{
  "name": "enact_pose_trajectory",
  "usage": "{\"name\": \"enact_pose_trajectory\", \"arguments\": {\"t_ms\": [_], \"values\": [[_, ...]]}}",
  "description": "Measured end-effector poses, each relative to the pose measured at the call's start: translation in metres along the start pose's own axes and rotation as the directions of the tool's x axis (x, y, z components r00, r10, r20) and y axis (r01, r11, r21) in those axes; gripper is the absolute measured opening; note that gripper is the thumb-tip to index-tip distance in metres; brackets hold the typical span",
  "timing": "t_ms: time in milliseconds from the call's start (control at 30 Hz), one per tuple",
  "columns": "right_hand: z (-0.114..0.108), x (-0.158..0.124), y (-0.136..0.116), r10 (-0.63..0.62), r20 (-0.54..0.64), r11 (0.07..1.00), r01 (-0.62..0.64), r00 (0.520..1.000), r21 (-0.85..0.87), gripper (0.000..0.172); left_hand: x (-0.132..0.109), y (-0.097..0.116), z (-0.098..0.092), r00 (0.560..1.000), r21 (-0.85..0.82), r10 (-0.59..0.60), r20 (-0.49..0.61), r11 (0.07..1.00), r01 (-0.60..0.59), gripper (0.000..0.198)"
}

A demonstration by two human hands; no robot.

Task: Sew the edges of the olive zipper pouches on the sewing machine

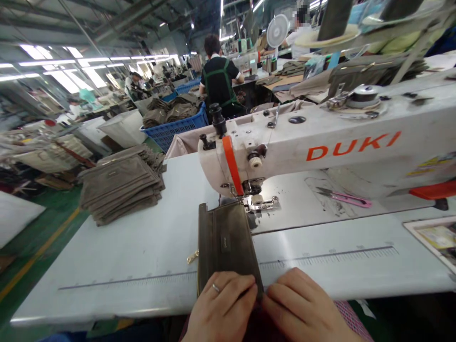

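A dark olive fabric pouch piece [228, 242] with a small label and a gold zipper pull [193, 257] lies on the sewing machine table. Its far edge reaches the presser foot [257, 203] of the white sewing machine [285, 137]. Over the near end of the pouch, my left hand [224, 304] is closed on the fabric, a ring on one finger. My right hand [302, 304] pinches the near right corner of the pouch, fingertips close to the left ones. The fabric under my fingers is partly hidden.
A stack of similar olive pieces [121, 185] lies at the table's left. Pink-handled thread snips [345, 197] rest under the machine arm. A printed ruler [331, 256] runs along the table front. Behind stand a blue crate [174, 130] of pieces and a person [219, 78].
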State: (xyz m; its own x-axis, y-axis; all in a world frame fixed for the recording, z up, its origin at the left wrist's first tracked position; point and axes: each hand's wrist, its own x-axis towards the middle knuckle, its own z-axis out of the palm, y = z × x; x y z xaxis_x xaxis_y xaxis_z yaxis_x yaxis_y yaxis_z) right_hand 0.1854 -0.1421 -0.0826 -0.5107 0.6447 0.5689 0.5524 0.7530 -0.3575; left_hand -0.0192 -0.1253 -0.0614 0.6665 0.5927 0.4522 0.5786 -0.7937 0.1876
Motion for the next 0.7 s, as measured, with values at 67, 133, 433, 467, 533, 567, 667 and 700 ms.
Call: {"name": "enact_pose_trajectory", "arguments": {"t_ms": [67,133,433,467,533,567,667,700], "values": [[0.001,-0.001,-0.001,0.025,0.003,0.999,-0.025,1.000,0.038,0.023,-0.001,0.000,-0.002,0.999,-0.025,-0.014,0.037,1.000,0.015,0.023],[0.001,-0.001,-0.002,0.029,-0.011,0.998,-0.028,1.000,0.054,0.022,-0.002,0.001,-0.003,0.999,-0.037,-0.029,0.038,0.999,0.030,0.022],[-0.012,-0.005,0.000,0.022,0.057,0.998,-0.025,0.998,0.063,0.022,-0.005,0.000,0.002,0.999,0.011,0.049,0.017,0.999,-0.049,0.022],[-0.015,-0.005,0.001,0.042,0.078,0.996,-0.048,0.996,0.077,0.022,-0.006,-0.001,0.001,0.998,0.004,0.059,0.021,0.998,-0.059,0.022],[-0.018,-0.005,0.002,0.060,0.073,0.994,-0.067,0.996,0.086,0.024,-0.008,-0.002,0.001,0.996,-0.007,0.081,0.026,0.997,-0.081,0.022],[-0.019,-0.005,0.003,0.060,0.067,0.994,-0.065,0.996,0.082,0.025,-0.009,-0.003,0.000,0.996,-0.012,0.089,0.028,0.996,-0.089,0.022],[-0.016,-0.001,0.004,0.003,0.019,0.999,-0.004,1.000,0.044,0.024,-0.009,-0.004,0.001,0.996,-0.023,0.091,0.018,0.996,-0.090,0.021],[-0.014,0.001,0.004,-0.023,-0.009,0.999,0.023,1.000,0.022,0.023,-0.008,-0.004,0.002,0.995,-0.014,0.100,-0.004,0.995,-0.100,0.021]]}}
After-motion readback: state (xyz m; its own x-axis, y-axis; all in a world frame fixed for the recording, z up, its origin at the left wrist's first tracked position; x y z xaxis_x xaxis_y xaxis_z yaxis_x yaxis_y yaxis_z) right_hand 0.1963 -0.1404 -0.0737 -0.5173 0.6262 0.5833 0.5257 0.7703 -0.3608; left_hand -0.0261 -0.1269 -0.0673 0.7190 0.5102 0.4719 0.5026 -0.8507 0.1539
